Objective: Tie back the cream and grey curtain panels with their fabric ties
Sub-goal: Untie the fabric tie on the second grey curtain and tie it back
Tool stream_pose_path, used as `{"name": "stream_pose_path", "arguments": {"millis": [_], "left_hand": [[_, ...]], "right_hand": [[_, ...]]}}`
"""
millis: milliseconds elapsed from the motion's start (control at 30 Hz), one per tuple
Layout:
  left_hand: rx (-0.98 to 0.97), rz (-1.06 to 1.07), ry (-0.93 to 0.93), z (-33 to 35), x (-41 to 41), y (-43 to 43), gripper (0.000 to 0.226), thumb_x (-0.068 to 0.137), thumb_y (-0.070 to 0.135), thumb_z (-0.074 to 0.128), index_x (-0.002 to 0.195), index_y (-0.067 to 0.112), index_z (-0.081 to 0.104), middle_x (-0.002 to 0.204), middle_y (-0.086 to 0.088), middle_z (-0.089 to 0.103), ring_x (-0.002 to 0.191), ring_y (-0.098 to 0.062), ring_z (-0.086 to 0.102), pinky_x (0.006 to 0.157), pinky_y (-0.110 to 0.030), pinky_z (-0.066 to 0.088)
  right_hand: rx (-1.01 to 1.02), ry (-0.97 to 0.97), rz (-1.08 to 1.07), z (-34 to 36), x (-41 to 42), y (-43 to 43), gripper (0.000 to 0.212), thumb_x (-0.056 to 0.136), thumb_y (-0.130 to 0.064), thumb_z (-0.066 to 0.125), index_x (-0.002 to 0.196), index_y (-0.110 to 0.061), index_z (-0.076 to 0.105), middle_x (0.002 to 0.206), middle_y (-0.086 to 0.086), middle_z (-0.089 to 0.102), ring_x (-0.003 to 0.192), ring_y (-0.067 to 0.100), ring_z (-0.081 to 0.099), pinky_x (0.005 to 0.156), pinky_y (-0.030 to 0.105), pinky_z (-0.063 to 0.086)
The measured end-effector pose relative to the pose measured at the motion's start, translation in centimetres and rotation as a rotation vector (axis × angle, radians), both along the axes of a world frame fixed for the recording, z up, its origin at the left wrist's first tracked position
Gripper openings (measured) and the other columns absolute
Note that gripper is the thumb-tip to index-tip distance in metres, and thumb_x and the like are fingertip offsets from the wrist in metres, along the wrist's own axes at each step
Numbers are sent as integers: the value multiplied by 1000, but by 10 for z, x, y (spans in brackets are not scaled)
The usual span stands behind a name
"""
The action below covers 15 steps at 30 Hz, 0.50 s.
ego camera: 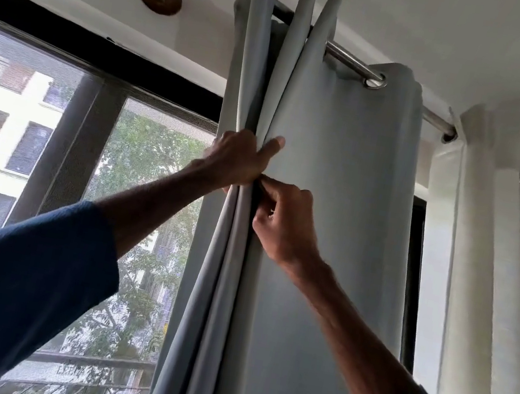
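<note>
left hand (239,160) is wrapped round the gathered pleats of the grey curtain (339,193), fingers curled in tight, one digit sticking out flat against the cloth. right hand (283,225) sits just under it, touching it, fingertips pinching the edge of one fold. grey panel hangs from the steel rod (349,56), bunched on its left side, flatter to the right. cream curtain (484,254) hangs further right, well apart from both hands. mesh window (137,175) off to the left, blue sleeves (12,274) on both arms
</note>
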<state>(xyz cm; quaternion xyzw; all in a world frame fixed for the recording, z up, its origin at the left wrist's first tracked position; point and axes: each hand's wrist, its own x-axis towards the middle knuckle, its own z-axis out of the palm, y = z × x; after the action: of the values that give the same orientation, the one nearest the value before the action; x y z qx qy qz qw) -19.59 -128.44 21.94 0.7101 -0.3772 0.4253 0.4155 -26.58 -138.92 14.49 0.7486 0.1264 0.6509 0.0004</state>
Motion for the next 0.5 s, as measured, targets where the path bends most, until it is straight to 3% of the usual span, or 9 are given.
{"name": "stream_pose_path", "arguments": {"millis": [100, 200, 267, 367, 433, 500], "left_hand": [[-29, -18, -60, -5, 7, 4, 64, 104, 51, 38, 55, 10, 43, 64, -20, 56, 78, -38, 64, 67, -33, 41], [-10, 61, -134, -10, 20, 10, 44, 95, 37, 60, 66, 13, 38, 96, -30, 61, 94, -44, 62, 71, -37, 43], [17, 114, -120, -12, 25, 12, 44, 87, 37, 70, 70, 14, 37, 103, -27, 60, 98, -43, 60, 70, -37, 43], [16, 185, -125, -15, 20, 11, 33, 83, 33, 73, 87, 10, 50, 110, -26, 61, 105, -43, 60, 75, -40, 46], [18, 225, -145, -16, 14, 9, 29, 84, 25, 73, 99, 4, 59, 110, -24, 63, 105, -45, 62, 74, -39, 46], [30, 190, -171, -18, 9, 8, 19, 84, 13, 70, 96, 5, 58, 98, -20, 62, 100, -44, 64, 68, -34, 40]], "right_hand": [[46, -37, -38, 1, 3, -6, 23, 68, 7, 47, 62, -14, 40, 49, 0, 28, 56, 25, 22, 50, 25, 23], [93, -80, -68, 1, 6, -11, 27, 67, 7, 46, 60, -13, 28, 49, 4, 21, 56, 25, 17, 49, 28, 22], [113, -106, -70, -1, 8, -10, 33, 69, 7, 48, 59, -15, 25, 48, 1, 20, 51, 23, 17, 50, 31, 20], [126, -136, -87, -6, 9, -3, 34, 75, 7, 50, 60, -18, 32, 48, -4, 23, 48, 20, 19, 56, 28, 14], [113, -133, -102, -9, 13, 2, 13, 79, 6, 52, 70, -4, 53, 54, 0, 34, 56, 22, 21, 63, 22, 16], [99, -130, -123, -10, 19, 7, 10, 79, 5, 50, 76, -4, 55, 59, 4, 39, 61, 25, 26, 63, 29, 22]]}}
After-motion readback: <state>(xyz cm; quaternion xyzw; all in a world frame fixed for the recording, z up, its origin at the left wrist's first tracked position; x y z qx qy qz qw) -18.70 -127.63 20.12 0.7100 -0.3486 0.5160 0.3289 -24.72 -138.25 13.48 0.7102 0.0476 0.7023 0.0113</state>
